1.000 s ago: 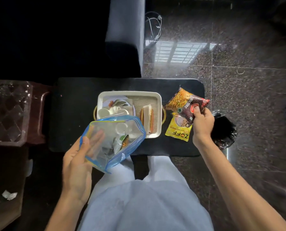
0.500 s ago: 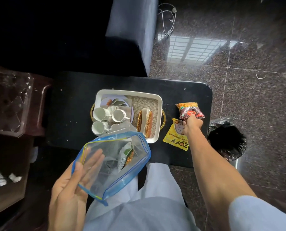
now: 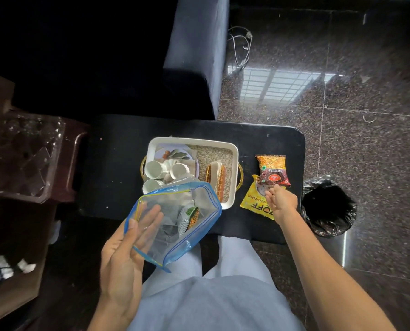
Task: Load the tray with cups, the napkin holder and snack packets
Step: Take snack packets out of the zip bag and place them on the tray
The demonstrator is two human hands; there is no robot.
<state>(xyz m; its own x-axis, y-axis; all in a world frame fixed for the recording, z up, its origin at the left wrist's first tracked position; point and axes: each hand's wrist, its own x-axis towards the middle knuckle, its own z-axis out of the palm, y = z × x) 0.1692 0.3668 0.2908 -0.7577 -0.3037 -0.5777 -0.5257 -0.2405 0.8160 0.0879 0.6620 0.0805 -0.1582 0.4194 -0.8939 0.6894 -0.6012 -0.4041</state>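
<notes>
Two snack packets, a red Mixture packet [image 3: 272, 169] and a yellow soya chunks packet [image 3: 254, 199], lie on the black surface [image 3: 118, 163] right of centre, just beside the tray [image 3: 194, 140]. The tray already carries three white cups [image 3: 154, 168] and the napkin holder [image 3: 215, 177]. My right hand [image 3: 281, 203] hovers loose and empty over the yellow one. My left hand [image 3: 125, 256] pinches a clear zip-lock bag [image 3: 194, 211], lower centre. Next, I judge, I should grip a packet and lift it over the tray's rim.

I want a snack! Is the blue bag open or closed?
Open. The zip bag has its mouth gaping wide, and a snack packet shows inside.
</notes>
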